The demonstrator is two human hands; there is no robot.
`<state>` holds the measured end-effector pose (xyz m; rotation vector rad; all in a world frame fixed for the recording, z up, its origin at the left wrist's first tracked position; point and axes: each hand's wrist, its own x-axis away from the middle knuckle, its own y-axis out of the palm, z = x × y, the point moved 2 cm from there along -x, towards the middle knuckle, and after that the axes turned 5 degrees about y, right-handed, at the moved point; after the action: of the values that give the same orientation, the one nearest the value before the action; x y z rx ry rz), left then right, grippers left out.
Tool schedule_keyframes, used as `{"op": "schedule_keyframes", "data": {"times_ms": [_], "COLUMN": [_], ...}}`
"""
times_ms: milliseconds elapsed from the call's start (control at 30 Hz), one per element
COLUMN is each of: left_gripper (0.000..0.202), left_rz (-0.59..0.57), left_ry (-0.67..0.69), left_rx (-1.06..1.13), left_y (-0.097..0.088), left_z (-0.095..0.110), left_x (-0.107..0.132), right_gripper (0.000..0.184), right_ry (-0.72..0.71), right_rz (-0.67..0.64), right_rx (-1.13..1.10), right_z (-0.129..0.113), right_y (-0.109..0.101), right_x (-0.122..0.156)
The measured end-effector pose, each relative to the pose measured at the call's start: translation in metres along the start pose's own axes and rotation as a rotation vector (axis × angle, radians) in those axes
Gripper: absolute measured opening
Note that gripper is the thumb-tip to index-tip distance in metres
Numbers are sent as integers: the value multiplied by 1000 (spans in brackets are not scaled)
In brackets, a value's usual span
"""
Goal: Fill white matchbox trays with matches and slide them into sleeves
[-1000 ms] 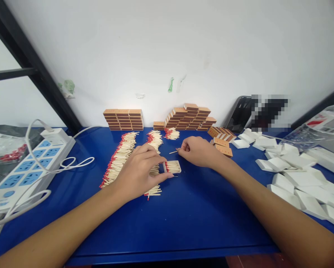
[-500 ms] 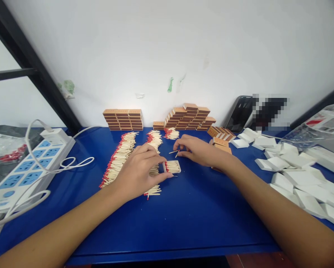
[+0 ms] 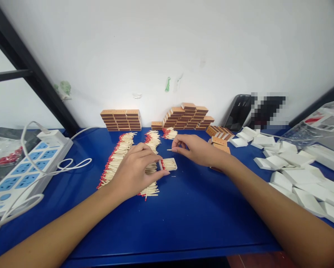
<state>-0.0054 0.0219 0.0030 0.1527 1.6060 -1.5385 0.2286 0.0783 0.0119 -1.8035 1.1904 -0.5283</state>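
A single match (image 3: 169, 150) lies level, long axis running 9 to 3 o'clock, pinched at its 3 o'clock end by the right hand (image 3: 196, 150), just above the counter (image 3: 183, 216). At its 6 o'clock sits a small tray (image 3: 169, 164) of red-tipped matches, long axis also 9 to 3. The left hand (image 3: 133, 173) clamps the tray's 9 o'clock end, resting over a row of matches (image 3: 150, 163).

A blue table (image 3: 183, 216) carries rows of matches (image 3: 116, 158), stacked matchboxes (image 3: 121, 119), white trays (image 3: 292, 175) and a power strip (image 3: 24, 167).
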Motion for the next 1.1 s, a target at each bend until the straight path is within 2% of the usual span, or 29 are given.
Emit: {"op": "schedule_keyframes", "data": {"times_ms": [67,167,233,367,533,633,767,900,1100], "left_gripper": [31,32,32,30,29,31,32,28,29], "left_rz": [-1,-6,-6,10,48,72,131,158,175], "left_ry": [-2,-11,-11,-12,-46,-74,-104,-117,-107], "left_rx": [-1,-4,-1,5,-5,-19,-31,-47,-45], "left_y": [0,1,1,0,-2,-3,-5,-7,-8], "left_z": [-1,-2,-2,-1,-2,-4,-5,-4,-3], "left_x": [0,0,0,-1,-2,-1,0,-1,-2], "right_gripper": [11,24,29,23,17,23,34,34,22], "right_ry": [-4,-49,-86,-104,18,40,60,75,56], "right_rz": [-32,-49,-30,52,162,215,212,234,299], "right_rx": [0,17,23,-23,-276,-438,-570,-521,-377], "right_z": [0,0,-1,-4,-12,-21,-30,-31,-29], "right_y": [2,4,4,0,-6,-2,11,18,14], "right_x": [1,1,2,3,3,3,5,6,7]}}
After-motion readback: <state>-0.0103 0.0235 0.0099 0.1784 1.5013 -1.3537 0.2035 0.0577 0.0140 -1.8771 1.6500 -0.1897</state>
